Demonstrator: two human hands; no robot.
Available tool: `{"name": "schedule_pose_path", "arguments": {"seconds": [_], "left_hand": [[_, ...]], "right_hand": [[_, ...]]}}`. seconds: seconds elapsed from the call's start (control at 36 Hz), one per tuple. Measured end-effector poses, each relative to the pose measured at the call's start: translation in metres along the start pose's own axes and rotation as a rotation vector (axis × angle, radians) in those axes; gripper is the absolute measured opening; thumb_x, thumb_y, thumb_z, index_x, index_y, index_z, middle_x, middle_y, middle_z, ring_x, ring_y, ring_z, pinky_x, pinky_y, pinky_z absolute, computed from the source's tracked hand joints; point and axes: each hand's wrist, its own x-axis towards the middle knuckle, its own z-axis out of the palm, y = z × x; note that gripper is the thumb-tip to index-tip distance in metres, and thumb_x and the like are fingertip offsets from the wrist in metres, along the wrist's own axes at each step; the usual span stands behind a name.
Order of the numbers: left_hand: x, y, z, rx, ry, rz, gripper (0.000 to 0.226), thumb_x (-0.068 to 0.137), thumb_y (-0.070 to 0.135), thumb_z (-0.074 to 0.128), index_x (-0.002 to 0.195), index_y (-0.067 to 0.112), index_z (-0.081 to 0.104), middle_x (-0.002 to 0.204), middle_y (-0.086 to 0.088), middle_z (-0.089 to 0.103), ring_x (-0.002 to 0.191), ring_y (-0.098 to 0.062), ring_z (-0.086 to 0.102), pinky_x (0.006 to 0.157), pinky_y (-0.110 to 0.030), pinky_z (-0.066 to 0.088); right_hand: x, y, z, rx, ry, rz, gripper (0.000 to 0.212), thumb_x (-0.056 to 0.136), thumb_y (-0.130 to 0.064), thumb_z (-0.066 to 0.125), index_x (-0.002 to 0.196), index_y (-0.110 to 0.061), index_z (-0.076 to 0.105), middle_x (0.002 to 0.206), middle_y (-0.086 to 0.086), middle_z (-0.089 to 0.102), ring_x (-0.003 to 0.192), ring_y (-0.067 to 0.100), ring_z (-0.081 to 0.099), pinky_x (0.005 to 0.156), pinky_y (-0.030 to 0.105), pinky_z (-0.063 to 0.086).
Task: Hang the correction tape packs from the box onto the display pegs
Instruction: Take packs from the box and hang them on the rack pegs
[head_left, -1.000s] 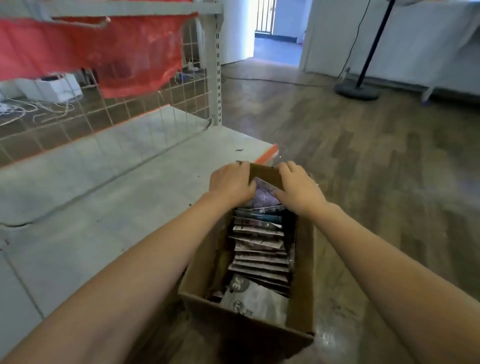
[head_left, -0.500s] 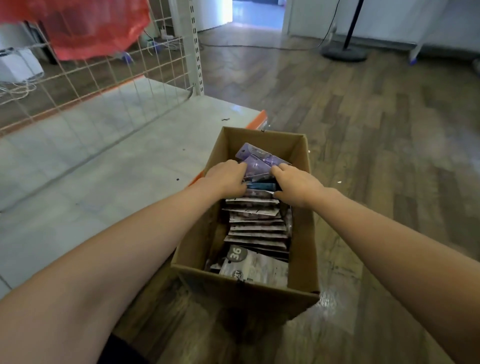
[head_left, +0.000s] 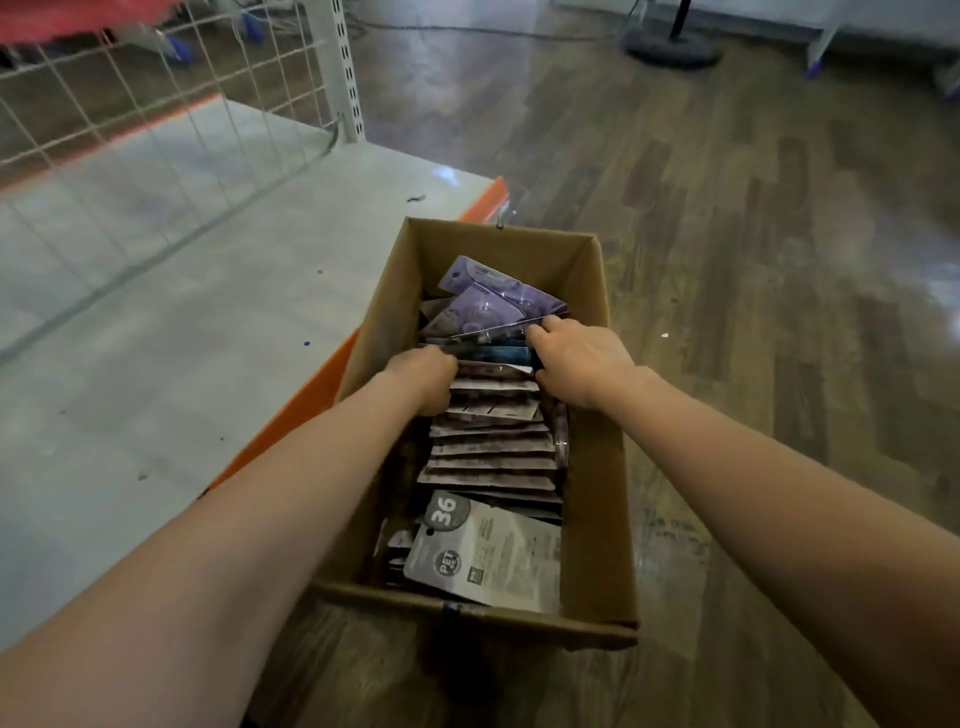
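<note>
Correction tape packs (head_left: 491, 431) fill a long cardboard box (head_left: 597, 493) that stands on the wooden floor (head_left: 779, 312), its left wall against the orange edge of a low white shelf base (head_left: 156, 312). Most packs stand on edge in a tight row running down the middle of the box, printed backs upward. At the far end a few purple packs (head_left: 488, 299) lie tilted, faces up, leaning toward the far wall. At the near end a grey pack marked "36" (head_left: 483, 556) lies flat against the row.

Both hands are inside the box, about halfway along the row. The left hand (head_left: 423, 376) sits at the left side of the row with its fingers curled down over the pack edges, gripping them. The right hand (head_left: 576, 361) is at the right side, its fingers bent round the right ends of several packs, just below the purple ones. Between the two hands a dark blue pack (head_left: 501, 355) shows.

A white wire grid panel (head_left: 156, 104) rises behind the shelf base, fixed to a slotted white upright (head_left: 345, 67). A round dark stand base (head_left: 670, 49) rests on the floor in the distance.
</note>
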Motion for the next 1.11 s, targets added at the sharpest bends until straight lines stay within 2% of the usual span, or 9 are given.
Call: {"name": "schedule_pose_path", "arguments": {"seconds": [0.19,0.33,0.61,0.69,0.75,0.86,0.92,0.97,1.11], "left_hand": [[0.014,-0.003,0.017,0.061,-0.073,0.008,0.035,0.093,0.027,0.056,0.125,0.014,0.054,0.127,-0.009,0.055,0.115,-0.025,0.056,0.089,-0.034,0.047],[0.019,0.005,0.019,0.131,-0.067,-0.042,0.027,0.097,0.015,0.05,0.124,0.014,0.056,0.125,-0.008,0.058,0.113,-0.025,0.058,0.087,-0.034,0.05],[0.015,0.014,0.003,0.206,0.296,0.046,0.026,0.098,0.02,0.048,0.122,0.013,0.057,0.125,-0.006,0.058,0.116,-0.024,0.054,0.079,-0.033,0.047],[0.012,0.014,-0.016,0.059,0.497,0.112,0.025,0.096,0.023,0.048,0.116,0.01,0.056,0.121,-0.008,0.056,0.112,-0.023,0.05,0.078,-0.032,0.043],[0.007,0.015,-0.031,-0.138,0.599,0.16,0.01,0.094,0.02,0.049,0.096,0.012,0.054,0.105,-0.008,0.057,0.101,-0.025,0.052,0.076,-0.033,0.039],[-0.007,0.017,-0.06,-0.548,0.618,0.232,0.008,0.093,0.015,0.054,0.086,0.011,0.056,0.085,-0.005,0.061,0.085,-0.023,0.059,0.073,-0.037,0.049],[-0.018,0.021,-0.073,-0.686,0.654,0.269,0.006,0.092,0.013,0.056,0.089,0.012,0.061,0.088,-0.002,0.066,0.085,-0.013,0.061,0.076,-0.023,0.051],[-0.028,0.025,-0.084,-0.803,0.684,0.275,0.007,0.091,0.012,0.059,0.086,0.014,0.062,0.082,0.007,0.063,0.079,0.0,0.058,0.069,-0.007,0.047],[-0.036,0.026,-0.09,-0.904,0.734,0.216,0.007,0.09,0.012,0.062,0.084,0.008,0.062,0.071,0.017,0.055,0.067,0.009,0.053,0.06,-0.002,0.038]], "right_hand": [[0.004,0.004,0.004,-0.005,0.025,-0.004,0.039,0.096,-0.02,0.05,0.134,-0.013,0.044,0.132,0.007,0.052,0.116,0.025,0.053,0.081,0.036,0.045],[0.002,0.004,0.005,0.016,0.036,-0.028,0.039,0.096,-0.02,0.051,0.133,-0.014,0.045,0.131,0.007,0.052,0.115,0.024,0.054,0.08,0.035,0.045],[-0.005,0.012,0.006,0.035,0.042,-0.012,0.033,0.096,-0.02,0.048,0.128,-0.014,0.05,0.126,0.006,0.054,0.113,0.025,0.055,0.073,0.033,0.038],[-0.008,0.013,0.002,0.12,0.035,0.027,0.035,0.096,-0.022,0.049,0.129,-0.012,0.049,0.129,0.007,0.052,0.118,0.026,0.052,0.083,0.036,0.044],[-0.008,0.012,-0.001,0.231,0.051,0.049,0.038,0.094,-0.021,0.052,0.13,-0.01,0.047,0.13,0.009,0.05,0.119,0.028,0.051,0.089,0.038,0.044],[-0.007,0.01,-0.008,0.488,0.128,0.123,0.055,0.089,-0.021,0.063,0.137,-0.009,0.039,0.137,0.012,0.047,0.123,0.029,0.048,0.098,0.039,0.043],[-0.007,0.01,-0.014,0.646,0.125,0.169,0.064,0.087,-0.025,0.067,0.141,-0.01,0.036,0.138,0.01,0.05,0.123,0.027,0.05,0.097,0.037,0.043],[-0.008,0.01,-0.021,0.774,0.09,0.199,0.058,0.085,-0.029,0.07,0.134,-0.014,0.044,0.127,0.007,0.058,0.114,0.024,0.055,0.093,0.036,0.046],[-0.017,0.006,-0.037,0.888,0.05,0.184,0.032,0.086,-0.027,0.07,0.111,-0.008,0.064,0.107,0.01,0.068,0.101,0.027,0.062,0.091,0.043,0.05]]}}
